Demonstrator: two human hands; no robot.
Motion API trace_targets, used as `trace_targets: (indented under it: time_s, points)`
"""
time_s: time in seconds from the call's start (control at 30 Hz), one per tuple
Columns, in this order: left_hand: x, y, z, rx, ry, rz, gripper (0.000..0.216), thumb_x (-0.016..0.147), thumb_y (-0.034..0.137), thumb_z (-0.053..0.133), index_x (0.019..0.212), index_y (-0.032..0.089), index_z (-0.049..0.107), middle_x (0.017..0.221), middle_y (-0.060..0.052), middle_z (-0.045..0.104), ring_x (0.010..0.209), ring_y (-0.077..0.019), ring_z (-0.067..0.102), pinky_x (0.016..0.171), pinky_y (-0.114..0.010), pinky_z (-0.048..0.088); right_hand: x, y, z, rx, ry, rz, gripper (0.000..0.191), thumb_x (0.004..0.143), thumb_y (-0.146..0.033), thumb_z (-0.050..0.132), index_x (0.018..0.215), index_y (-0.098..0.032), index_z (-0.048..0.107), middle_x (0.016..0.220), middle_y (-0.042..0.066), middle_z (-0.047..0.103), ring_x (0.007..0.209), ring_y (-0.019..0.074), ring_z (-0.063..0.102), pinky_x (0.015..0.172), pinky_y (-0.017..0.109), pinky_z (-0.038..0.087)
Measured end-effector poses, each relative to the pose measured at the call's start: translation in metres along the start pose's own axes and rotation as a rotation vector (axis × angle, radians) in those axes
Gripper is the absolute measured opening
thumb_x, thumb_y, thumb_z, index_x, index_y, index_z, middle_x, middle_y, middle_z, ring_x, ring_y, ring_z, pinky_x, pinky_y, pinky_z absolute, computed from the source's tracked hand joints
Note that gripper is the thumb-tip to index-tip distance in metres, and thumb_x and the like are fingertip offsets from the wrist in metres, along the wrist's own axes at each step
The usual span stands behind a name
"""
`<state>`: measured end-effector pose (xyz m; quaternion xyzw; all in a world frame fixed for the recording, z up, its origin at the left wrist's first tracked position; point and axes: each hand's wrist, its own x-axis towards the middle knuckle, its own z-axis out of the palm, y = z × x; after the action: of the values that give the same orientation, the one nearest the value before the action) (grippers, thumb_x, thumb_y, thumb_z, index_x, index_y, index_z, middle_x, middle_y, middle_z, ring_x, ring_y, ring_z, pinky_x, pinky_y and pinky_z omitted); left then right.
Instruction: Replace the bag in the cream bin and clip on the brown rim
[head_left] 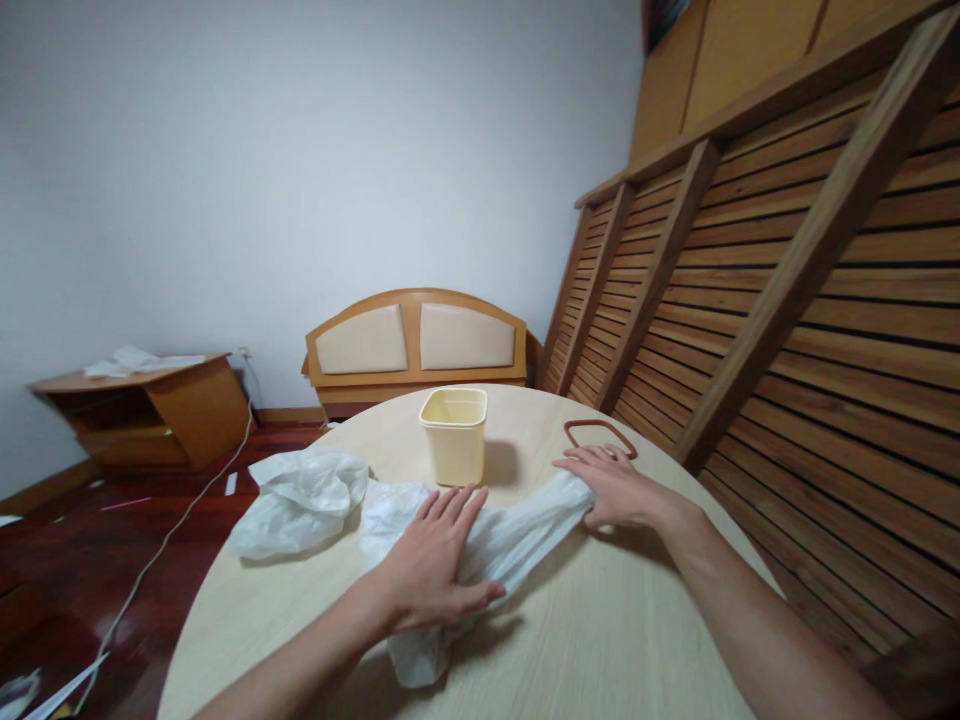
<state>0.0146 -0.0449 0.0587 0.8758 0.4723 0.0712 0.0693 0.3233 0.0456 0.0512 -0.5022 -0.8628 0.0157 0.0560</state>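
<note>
On the table point(600, 620), the left hand point(431, 570) spreads fingers over a white bag point(517, 535) whose end the right hand point(622, 490) clasps.

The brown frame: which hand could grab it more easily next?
Probably the right hand: it's close beside the brown frame, though holding the white bag. The left hand is farther away.

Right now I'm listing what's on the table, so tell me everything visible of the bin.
The bin is pale yellow and looks plastic, with a rimmed, rounded-square open mouth and sides narrowing downward. Its visible inner walls are bare. It stands upright on the table, just beyond the left hand and the bag; whether either touches it is unclear.
</note>
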Motion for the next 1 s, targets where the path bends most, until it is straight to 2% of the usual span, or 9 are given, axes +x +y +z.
trace_targets:
  time_s: [0.07,0.13,0.3,0.47,0.67,0.77,0.87,0.93,1.0]
  points:
    - [0.004,0.008,0.008,-0.008,0.052,-0.018,0.098,0.079,0.061,0.061,0.156,0.016,0.019,0.162,-0.017,0.026,0.15,-0.0328,0.025,0.122,-0.053,0.021,-0.001,-0.006,0.001,0.042,-0.043,-0.013,0.102,0.055,-0.044,0.087,0.146,-0.021,0.047,0.156,0.019,0.038,0.144,0.0421,0.028,0.117,0.062,0.011]
    - [0.007,0.013,0.017,0.011,0.071,-0.043,0.104,0.076,0.063,0.064,0.157,0.016,0.018,0.163,-0.018,0.023,0.151,-0.0346,0.022,0.122,-0.054,0.02,0.001,-0.018,0.002,0.103,-0.062,-0.089,0.112,0.054,-0.057,0.086,0.151,-0.022,0.041,0.16,0.018,0.032,0.148,0.0414,0.02,0.119,0.062,0.002]
    - [0.014,0.009,0.036,0.035,0.046,-0.053,0.098,0.078,0.06,0.062,0.154,0.013,0.023,0.16,-0.019,0.03,0.148,-0.0362,0.027,0.122,-0.054,0.019,0.007,-0.061,0.014,0.257,-0.08,-0.337,0.116,0.061,-0.063,0.081,0.156,-0.02,0.03,0.159,0.015,0.034,0.15,0.0364,0.019,0.121,0.057,0.003]
    - [0.018,0.003,0.038,0.026,0.062,-0.033,0.07,0.083,0.042,0.058,0.144,0.015,0.039,0.136,-0.016,0.059,0.128,-0.0306,0.053,0.12,-0.05,0.024,0.009,-0.085,0.027,0.273,-0.055,-0.384,0.097,0.075,-0.052,0.075,0.155,-0.017,0.032,0.149,0.017,0.049,0.139,0.0324,0.042,0.121,0.052,0.015]
    - [0.02,0.001,0.04,0.063,0.054,0.0,0.052,0.082,0.023,0.055,0.134,0.02,0.05,0.134,-0.01,0.06,0.122,-0.0281,0.055,0.113,-0.046,0.034,0.012,-0.078,0.02,0.21,-0.051,-0.349,0.049,0.081,-0.018,0.065,0.13,-0.019,0.062,0.12,0.012,0.07,0.113,0.0273,0.062,0.098,0.036,0.043]
    - [0.018,0.003,0.039,0.053,0.061,-0.002,0.055,0.088,0.038,0.054,0.139,0.019,0.047,0.135,-0.012,0.06,0.119,-0.0315,0.055,0.108,-0.048,0.037,0.013,-0.075,0.015,0.193,-0.058,-0.35,0.031,0.082,-0.012,0.058,0.108,-0.021,0.071,0.106,0.007,0.073,0.099,0.0235,0.066,0.085,0.03,0.045]
    - [0.017,0.006,0.038,0.054,0.074,-0.02,0.073,0.086,0.062,0.053,0.144,0.018,0.044,0.127,-0.013,0.064,0.113,-0.0341,0.056,0.106,-0.051,0.036,0.013,-0.077,0.013,0.14,-0.011,-0.318,0.027,0.082,-0.011,0.057,0.104,-0.021,0.069,0.106,0.006,0.071,0.093,0.022,0.066,0.078,0.028,0.043]
    - [0.018,0.007,0.038,0.081,0.066,-0.033,0.07,0.085,0.059,0.055,0.142,0.019,0.045,0.122,-0.013,0.066,0.111,-0.0337,0.056,0.103,-0.05,0.038,0.011,-0.079,0.012,0.129,-0.001,-0.318,0.026,0.082,-0.013,0.058,0.105,-0.021,0.067,0.107,0.007,0.071,0.093,0.0221,0.066,0.076,0.028,0.042]
    - [0.021,0.005,0.037,0.12,0.043,-0.046,0.056,0.085,0.044,0.058,0.135,0.02,0.051,0.117,-0.012,0.067,0.109,-0.0328,0.056,0.099,-0.048,0.041,0.01,-0.08,0.012,0.13,-0.02,-0.322,0.024,0.083,-0.017,0.059,0.105,-0.021,0.066,0.104,0.007,0.073,0.091,0.0227,0.067,0.073,0.028,0.041]
